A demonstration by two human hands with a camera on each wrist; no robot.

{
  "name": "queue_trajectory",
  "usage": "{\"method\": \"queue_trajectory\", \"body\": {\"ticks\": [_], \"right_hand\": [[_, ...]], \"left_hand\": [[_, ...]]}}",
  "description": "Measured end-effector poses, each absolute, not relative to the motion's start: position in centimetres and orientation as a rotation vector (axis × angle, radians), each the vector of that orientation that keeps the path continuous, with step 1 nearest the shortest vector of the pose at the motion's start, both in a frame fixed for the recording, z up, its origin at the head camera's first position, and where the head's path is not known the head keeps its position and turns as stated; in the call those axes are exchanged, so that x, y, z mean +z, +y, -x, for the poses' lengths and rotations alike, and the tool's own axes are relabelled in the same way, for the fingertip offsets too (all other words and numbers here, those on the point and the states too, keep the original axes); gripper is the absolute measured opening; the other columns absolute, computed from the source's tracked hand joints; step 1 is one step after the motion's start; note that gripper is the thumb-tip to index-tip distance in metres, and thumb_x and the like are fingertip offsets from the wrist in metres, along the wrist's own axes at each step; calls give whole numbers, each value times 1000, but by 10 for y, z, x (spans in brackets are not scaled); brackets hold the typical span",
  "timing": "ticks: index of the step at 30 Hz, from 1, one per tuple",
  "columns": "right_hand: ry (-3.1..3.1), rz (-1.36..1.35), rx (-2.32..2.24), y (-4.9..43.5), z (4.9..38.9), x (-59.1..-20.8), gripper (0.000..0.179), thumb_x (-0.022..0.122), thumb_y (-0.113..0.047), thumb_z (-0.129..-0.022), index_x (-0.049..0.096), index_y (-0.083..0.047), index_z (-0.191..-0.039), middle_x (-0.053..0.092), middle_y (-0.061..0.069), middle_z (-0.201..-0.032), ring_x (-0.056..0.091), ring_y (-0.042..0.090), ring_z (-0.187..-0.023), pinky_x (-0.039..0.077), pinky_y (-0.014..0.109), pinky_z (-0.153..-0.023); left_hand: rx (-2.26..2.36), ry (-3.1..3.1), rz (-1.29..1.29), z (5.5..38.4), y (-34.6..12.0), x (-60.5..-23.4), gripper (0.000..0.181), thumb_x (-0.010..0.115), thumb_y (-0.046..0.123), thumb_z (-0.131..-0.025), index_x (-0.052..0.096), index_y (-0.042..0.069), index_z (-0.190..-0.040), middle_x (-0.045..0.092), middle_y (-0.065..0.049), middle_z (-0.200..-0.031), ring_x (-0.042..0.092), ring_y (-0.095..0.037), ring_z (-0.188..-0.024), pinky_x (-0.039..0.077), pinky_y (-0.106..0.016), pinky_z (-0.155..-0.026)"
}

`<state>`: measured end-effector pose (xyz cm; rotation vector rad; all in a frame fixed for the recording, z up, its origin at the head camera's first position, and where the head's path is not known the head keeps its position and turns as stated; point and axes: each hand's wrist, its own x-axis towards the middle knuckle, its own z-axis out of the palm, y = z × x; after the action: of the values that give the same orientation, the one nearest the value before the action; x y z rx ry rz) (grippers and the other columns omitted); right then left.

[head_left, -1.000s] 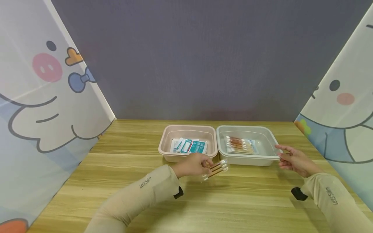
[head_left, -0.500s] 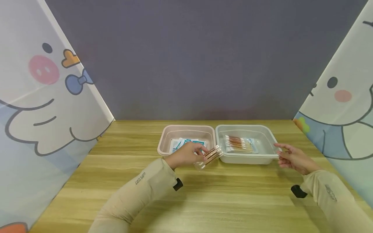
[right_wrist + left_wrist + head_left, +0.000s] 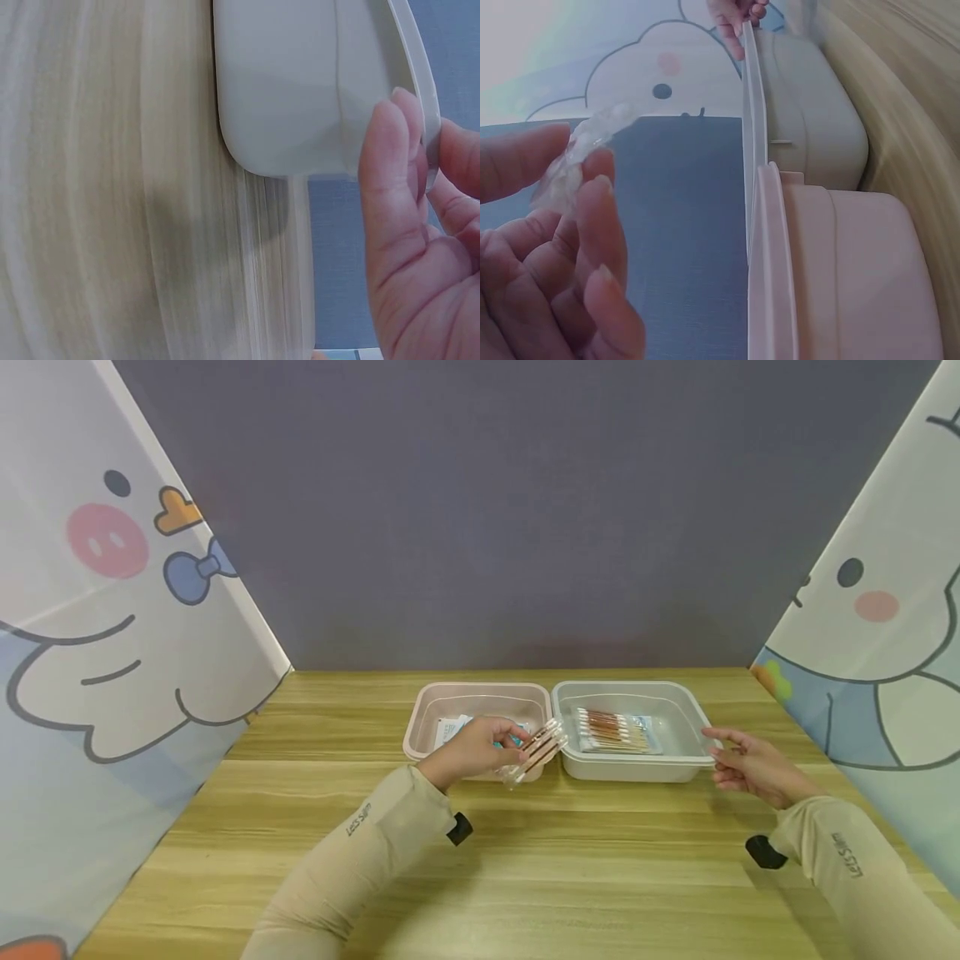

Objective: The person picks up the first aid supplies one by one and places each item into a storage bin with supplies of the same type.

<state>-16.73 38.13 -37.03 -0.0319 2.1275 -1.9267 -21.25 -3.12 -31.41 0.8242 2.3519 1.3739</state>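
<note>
My left hand (image 3: pixel 480 748) pinches a clear packet of brown-stemmed cotton swabs (image 3: pixel 542 747) above the front right corner of the pink bin (image 3: pixel 480 700). In the left wrist view the packet's crinkled wrapper (image 3: pixel 577 161) sits between thumb and fingers. White-and-teal printed sachets (image 3: pixel 448 727) lie in the pink bin, partly hidden behind the hand. My right hand (image 3: pixel 759 770) holds the right rim of the white bin (image 3: pixel 630 770), thumb on one side and fingers on the other in the right wrist view. Inside that bin lie several more packaged swabs (image 3: pixel 611 732), toward its left.
Both bins stand side by side near the back of the wooden table (image 3: pixel 570 877). A dark grey panel (image 3: pixel 510 518) rises behind it. Cartoon-printed panels, one on the left (image 3: pixel 60 602) and one on the right (image 3: pixel 892 643), flank the table.
My left hand has lifted the swab packet up and slightly left, from in front of the bins to over the pink bin's front corner. The right hand stays at the white bin's rim.
</note>
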Motion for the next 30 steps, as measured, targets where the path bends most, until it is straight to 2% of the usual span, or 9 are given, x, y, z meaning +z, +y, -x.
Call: {"method": "queue_trajectory", "body": {"ticks": [15,23,30], "right_hand": [[2151,55,-1921,381,166,-371,36,50,-14,-101,58,-48,-103,61,4,-74,62,11,-65,55,25,-63],[2135,66,-1932,381,166,-372,37,49,-13,-101,59,-48,-103,61,3,-73,63,10,-65,55,25,-63],[2136,60,-1932,381,167,-372,36,50,-13,-101,59,-48,-103,61,4,-74,63,11,-65,55,25,-63]], "left_hand": [[1365,2330,-750,222,-12,-308,26,68,5,-87,66,0,-112,65,-4,-77,52,-9,-59,44,-20,-55],[1354,2327,-777,232,0,-306,27,68,8,-89,66,3,-115,65,-2,-80,52,-10,-56,50,-33,-61],[1383,2281,-805,235,11,-299,26,66,9,-90,66,4,-115,65,-2,-81,54,-11,-65,46,-26,-60]]}}
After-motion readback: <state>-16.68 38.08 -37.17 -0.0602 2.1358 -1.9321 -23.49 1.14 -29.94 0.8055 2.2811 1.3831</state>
